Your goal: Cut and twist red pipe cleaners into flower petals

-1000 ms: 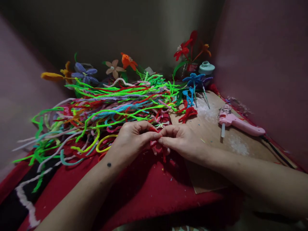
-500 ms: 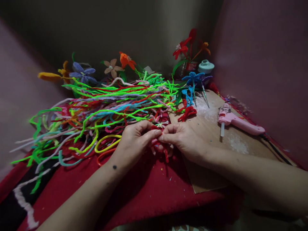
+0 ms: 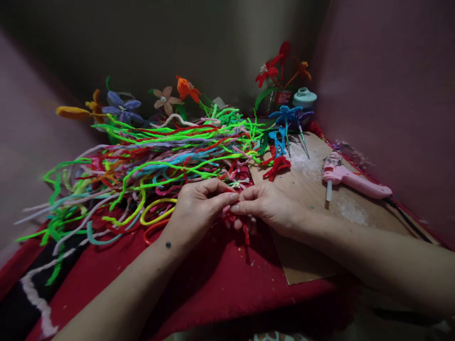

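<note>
Red fuzzy piece (image 3: 246,235) pinched at meeting fingertips.
Left hand (image 3: 199,202) and right hand (image 3: 270,206) both closed on it; one end hangs below the fingers. Advised: steady one side, work the other gently.

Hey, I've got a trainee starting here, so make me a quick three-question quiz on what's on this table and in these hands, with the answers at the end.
1. True or false: the pink glue gun lies to the right of the pile of fuzzy stems.

2. Which colour is the fuzzy piece hanging down below the left hand and right hand?
A) Green
B) Red
C) White

3. Fill in the gap: at the back, the tan flower shows between the lavender flower on its left and the ____ just to its right.

Key:
1. True
2. B
3. orange flower
</note>
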Motion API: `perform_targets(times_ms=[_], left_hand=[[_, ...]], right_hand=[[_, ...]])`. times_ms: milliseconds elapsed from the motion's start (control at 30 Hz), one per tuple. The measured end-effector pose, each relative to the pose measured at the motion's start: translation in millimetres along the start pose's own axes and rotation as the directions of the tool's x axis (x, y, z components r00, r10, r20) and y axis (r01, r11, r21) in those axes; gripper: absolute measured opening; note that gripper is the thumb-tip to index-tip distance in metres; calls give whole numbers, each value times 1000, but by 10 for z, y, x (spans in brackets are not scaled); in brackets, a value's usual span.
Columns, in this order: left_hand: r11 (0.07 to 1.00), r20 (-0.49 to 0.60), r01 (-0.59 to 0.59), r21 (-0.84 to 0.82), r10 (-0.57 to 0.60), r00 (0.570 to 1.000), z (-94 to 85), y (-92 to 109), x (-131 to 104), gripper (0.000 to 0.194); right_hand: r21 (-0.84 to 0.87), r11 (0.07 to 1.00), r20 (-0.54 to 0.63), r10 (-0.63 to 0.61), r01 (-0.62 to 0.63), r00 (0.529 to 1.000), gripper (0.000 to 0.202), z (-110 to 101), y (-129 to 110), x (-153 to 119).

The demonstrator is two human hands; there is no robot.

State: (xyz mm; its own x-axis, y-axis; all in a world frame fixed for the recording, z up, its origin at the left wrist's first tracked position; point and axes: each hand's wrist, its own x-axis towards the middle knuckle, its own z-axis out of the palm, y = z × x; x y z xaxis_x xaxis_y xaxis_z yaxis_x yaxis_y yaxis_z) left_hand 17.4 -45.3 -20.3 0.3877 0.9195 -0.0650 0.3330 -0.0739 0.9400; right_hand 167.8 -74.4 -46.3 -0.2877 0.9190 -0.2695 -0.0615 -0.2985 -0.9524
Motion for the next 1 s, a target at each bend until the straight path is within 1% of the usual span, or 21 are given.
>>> perform_targets(times_ms=[67,100,200,267,333,400,433,467,500,533,567,633,667,700,733,800,833,867,900,967,1000], left_hand=[[988,-92,-83,128,95,991,27,-8,-28,13],[976,-119,-122,183,145,982,38,-16,-38,13],[940,-129,-196,279,239,962,55,-54,-53,13],[904,-125,-252,344,310,942,54,-86,-56,14],[832,-109,-341,438,426,898,53,-117,-61,14],[734,-66,-431,525,540,839,56,-136,-65,14],[692,-44,-463,554,579,814,59,-137,-66,14],[668,-28,-479,570,598,801,62,-132,-64,14],[668,-28,-478,570,597,802,63,-120,-58,14],[699,-49,-455,551,572,819,61,-101,-49,17],[757,-89,-408,510,518,850,54,-77,-36,20],[903,-185,-259,344,335,924,22,-23,-1,25],[956,-208,-174,235,225,952,-1,1,17,28],[986,-198,-95,134,121,973,-27,21,35,29],[998,-150,-28,58,37,988,-53,35,51,29],[998,19,63,0,-63,998,-96,49,73,25],[996,110,91,13,-92,990,-109,50,80,22],[994,175,104,39,-109,979,-116,49,83,19],[992,206,101,71,-113,972,-118,45,84,16],[987,191,42,153,-71,979,-110,31,83,15],[979,165,-17,205,-18,986,-102,18,79,16]], right_hand=[[48,999,21,1,-2,1000,12,3,36,8],[78,997,40,1,-4,999,13,5,55,13],[138,990,73,6,-16,997,14,7,93,24],[127,992,69,7,-16,998,12,9,94,26],[98,995,59,-1,-5,998,11,13,84,25],[73,997,52,-7,4,999,13,18,75,22],[64,998,48,-11,7,999,14,19,73,20],[59,998,47,-13,10,999,15,21,71,16],[56,998,47,-16,14,999,16,24,70,11],[52,998,47,-23,20,999,17,27,67,5],[47,998,47,-35,33,998,18,30,62,-2],[28,997,24,-70,70,997,22,35,43,-17],[13,996,-3,-84,85,996,24,36,31,-22],[0,995,-37,-96,96,995,25,36,17,-26],[-5,995,-72,-104,104,992,25,33,3,-28],[8,993,-135,-116,118,984,25,22,-20,-24],[20,992,-151,-124,128,981,24,16,-28,-20],[33,990,-160,-130,137,979,23,10,-34,-15],[39,989,-166,-133,141,977,22,6,-39,-12],[21,991,-174,-130,136,976,21,5,-49,-7],[3,992,-181,-125,128,975,21,7,-55,-6]])
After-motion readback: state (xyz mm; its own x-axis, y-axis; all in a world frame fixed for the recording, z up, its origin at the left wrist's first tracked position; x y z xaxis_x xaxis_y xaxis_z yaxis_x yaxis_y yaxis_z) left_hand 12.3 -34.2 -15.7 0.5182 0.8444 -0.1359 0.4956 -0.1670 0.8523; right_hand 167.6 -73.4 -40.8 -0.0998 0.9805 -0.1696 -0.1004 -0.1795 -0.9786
